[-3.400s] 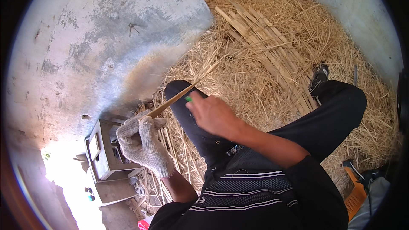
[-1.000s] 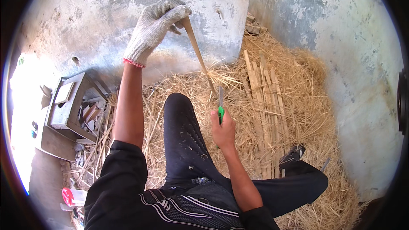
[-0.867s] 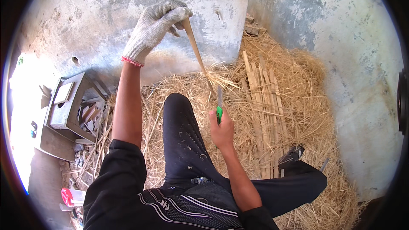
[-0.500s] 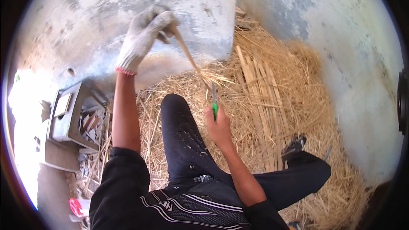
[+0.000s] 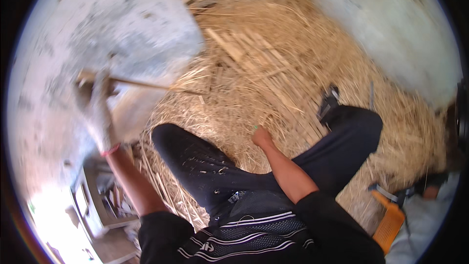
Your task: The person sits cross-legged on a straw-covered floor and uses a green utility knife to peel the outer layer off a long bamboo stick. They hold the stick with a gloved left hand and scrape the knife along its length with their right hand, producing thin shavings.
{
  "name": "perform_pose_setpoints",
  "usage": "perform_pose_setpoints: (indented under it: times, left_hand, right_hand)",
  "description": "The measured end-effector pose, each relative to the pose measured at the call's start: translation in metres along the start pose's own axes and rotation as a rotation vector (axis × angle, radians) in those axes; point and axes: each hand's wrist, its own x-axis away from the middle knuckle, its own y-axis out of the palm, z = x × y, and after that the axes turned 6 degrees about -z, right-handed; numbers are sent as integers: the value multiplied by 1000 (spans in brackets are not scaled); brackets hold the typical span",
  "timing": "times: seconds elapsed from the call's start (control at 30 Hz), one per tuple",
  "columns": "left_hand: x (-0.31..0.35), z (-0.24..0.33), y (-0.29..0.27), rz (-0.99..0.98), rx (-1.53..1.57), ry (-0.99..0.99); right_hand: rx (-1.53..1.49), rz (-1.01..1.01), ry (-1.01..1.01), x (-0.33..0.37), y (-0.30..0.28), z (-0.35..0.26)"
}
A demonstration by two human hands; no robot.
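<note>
My left hand [image 5: 93,100], in a whitish knitted glove with a red cuff edge, is closed around one end of a thin bamboo strip [image 5: 146,84]. The strip points right, and its thin far end is over the shavings. Low over the pile between my knees, my right hand [image 5: 263,138] is bare and closed on a green-handled knife [image 5: 255,127]. Only a speck of the green handle shows now; the blade cannot be made out. The two hands are well apart, and the strip does not touch the right hand.
Bamboo shavings [image 5: 224,110] cover the floor around my bent legs. A bundle of flat bamboo strips [image 5: 264,71] lies on them. A stained wall [image 5: 141,29] rises at left. A wooden cabinet [image 5: 100,200] stands lower left; an orange perforated object [image 5: 390,225] is lower right.
The view has swung right. My left hand has drawn the strip left, away from the knife, and the strip lies flatter. The curled shavings at its end no longer show; my right hand is lower.
</note>
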Motion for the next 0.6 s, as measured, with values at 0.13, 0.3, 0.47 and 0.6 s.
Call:
perform_pose_setpoints:
  times: [0.13, 0.3, 0.47, 0.6]
  left_hand:
    - [-3, 1, -13, 117, -245, -43]
    - [20, 43, 32, 245, -407, -57]
    - [20, 56, 62, 272, -366, -158]
    - [25, 92, 65, 233, -480, -99]
  right_hand:
    - [187, 130, 33, 31, -33, -56]
    - [-157, 377, -746, 171, -158, -108]
    - [-518, 924, -1145, 265, -263, -20]
    - [-795, 847, -391, 120, -290, 160]
